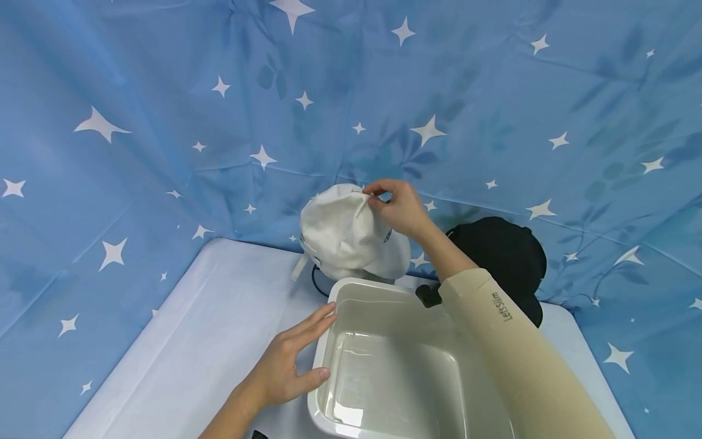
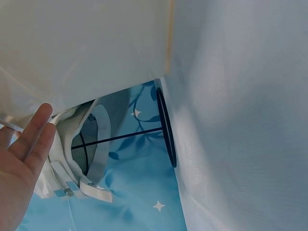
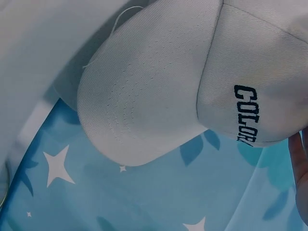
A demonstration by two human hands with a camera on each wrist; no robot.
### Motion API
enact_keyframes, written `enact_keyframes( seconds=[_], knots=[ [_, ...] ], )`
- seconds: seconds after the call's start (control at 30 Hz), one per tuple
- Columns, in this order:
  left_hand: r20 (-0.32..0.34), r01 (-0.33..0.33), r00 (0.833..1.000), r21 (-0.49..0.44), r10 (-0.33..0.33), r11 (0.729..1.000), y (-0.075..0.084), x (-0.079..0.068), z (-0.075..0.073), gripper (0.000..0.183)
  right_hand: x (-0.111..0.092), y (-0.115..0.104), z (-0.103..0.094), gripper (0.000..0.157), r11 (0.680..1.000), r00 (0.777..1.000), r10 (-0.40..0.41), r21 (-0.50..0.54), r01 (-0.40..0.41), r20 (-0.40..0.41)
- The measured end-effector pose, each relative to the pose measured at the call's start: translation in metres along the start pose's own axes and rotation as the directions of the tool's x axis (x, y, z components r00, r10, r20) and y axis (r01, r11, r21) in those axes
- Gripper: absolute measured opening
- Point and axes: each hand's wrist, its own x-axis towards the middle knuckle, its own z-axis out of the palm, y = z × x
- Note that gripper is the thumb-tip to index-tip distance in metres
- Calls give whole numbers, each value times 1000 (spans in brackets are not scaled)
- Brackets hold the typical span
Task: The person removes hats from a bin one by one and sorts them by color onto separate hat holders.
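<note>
A white baseball cap (image 1: 334, 235) with dark lettering sits on a black wire stand (image 2: 166, 127) behind the basin. My right hand (image 1: 402, 208) pinches the fabric at the top of its crown between thumb and fingers. In the right wrist view the cap's brim (image 3: 144, 96) fills the middle, with part of the hand (image 3: 302, 178) at the right edge. My left hand (image 1: 285, 360) has its fingers extended, touching the left rim of a pale plastic basin (image 1: 395, 384). Nothing is gripped in that hand. The left wrist view shows the cap's underside and strap.
To the right, behind my right forearm, is a black baseball cap (image 1: 496, 253). The basin stands on a white-covered table (image 1: 219, 317). A blue cloth (image 1: 164, 183) with white stars hangs behind the table and at its sides.
</note>
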Motion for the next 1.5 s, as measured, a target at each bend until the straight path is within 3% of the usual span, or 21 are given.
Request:
enact_keyframes(
  seconds=[0.67, 1.1, 1.3, 1.5],
  knots=[
    [4, 7, 1000, 12, -7, 1000, 2, 1, 0, 77, -16, 24, -1, 53, 999, 996, 44, 18, -46, 83],
    [8, 9, 1000, -7, -9, 1000, 2, 0, 0, 76, -30, 41, 0, 51, 994, 980, 105, 11, -109, 167],
    [11, -2, 1000, -5, 2, 1000, 1, 2, -1, 75, -35, 48, -1, 43, 994, 984, 105, -14, -104, 141],
    [-24, 8, 1000, -10, -8, 1000, -7, 12, -12, 69, -38, 52, 0, 39, 990, 986, 133, 27, -136, 101]
  ],
)
